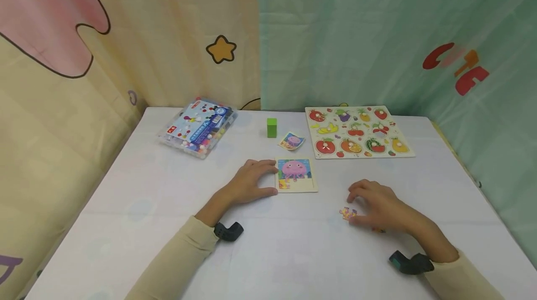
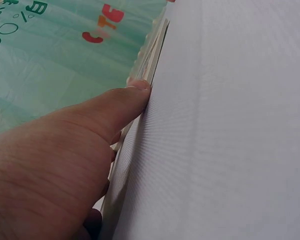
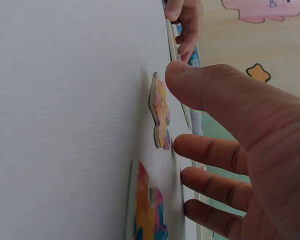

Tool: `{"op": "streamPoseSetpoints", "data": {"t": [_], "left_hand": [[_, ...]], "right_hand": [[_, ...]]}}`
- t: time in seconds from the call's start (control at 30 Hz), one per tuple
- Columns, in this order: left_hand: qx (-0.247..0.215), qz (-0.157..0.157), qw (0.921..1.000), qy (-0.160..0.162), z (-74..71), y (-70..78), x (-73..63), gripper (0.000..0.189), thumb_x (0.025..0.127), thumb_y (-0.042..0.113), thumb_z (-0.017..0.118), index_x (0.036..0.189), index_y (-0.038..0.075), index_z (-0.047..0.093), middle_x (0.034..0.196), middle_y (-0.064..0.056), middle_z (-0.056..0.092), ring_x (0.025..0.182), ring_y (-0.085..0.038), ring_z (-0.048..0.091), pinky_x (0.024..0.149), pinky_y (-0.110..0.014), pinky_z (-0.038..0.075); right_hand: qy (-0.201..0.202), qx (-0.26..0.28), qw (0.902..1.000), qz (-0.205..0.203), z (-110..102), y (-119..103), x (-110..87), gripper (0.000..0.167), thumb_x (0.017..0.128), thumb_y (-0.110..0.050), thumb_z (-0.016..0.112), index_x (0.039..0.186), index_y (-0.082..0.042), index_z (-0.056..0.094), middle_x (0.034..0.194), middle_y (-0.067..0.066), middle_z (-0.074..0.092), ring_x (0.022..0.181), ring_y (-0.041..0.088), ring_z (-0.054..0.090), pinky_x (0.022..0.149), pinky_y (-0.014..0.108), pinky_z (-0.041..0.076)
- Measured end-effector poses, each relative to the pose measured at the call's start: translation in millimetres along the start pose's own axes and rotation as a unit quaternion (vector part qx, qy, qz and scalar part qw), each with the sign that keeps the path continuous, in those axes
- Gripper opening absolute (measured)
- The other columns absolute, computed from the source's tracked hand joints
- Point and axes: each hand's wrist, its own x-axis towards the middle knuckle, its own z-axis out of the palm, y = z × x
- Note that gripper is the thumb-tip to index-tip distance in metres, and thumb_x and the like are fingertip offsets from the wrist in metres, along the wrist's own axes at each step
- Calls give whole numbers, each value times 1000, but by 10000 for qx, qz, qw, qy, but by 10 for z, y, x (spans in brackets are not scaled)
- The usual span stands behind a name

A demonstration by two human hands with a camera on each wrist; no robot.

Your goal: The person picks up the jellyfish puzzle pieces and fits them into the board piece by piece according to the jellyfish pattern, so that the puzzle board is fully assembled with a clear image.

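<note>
A small jigsaw board (image 1: 297,186) with a pink octopus picture lies mid-table, its lower right part bare. My left hand (image 1: 251,181) holds it by the left side, thumb at the near corner and fingertips at the upper left edge. In the left wrist view the thumb (image 2: 125,102) presses on the board's edge. My right hand (image 1: 379,207) hovers around a pink and yellow jigsaw piece (image 1: 347,213), thumb and fingers spread apart. Beside that piece in the right wrist view is a second, orange and blue piece (image 3: 149,207), mostly hidden under the hand in the head view.
Behind the board lie a small picture card (image 1: 292,141) and a green block (image 1: 271,128). A fruit peg board (image 1: 356,155) lies at the back right. At the back left is a clear plastic case (image 1: 197,127) of colored beads. Printed curtains (image 1: 335,34) hang around the table.
</note>
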Motion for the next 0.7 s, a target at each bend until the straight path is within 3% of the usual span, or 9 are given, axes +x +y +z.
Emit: {"op": "streamPoseSetpoints", "data": {"t": [0.27,0.7], "left_hand": [[66,23,10000,-39,12,10,10,59,91,46,74,140,18,59,155,-2,45,131,-28,42,105,-47,36],[18,59,10000,1,-1,4,-1,59,91,45,74,139,15,59,155,-3,45,130,-28,43,106,-46,35]], "right_hand": [[759,140,9956,-524,93,18,-135,30,77,-26,90,92,-33,66,119,-4,62,112,27,57,91,58,43],[746,277,9938,-782,107,51,-140,27,82,-25,87,102,-32,70,117,-12,59,112,18,55,92,49,47]]}}
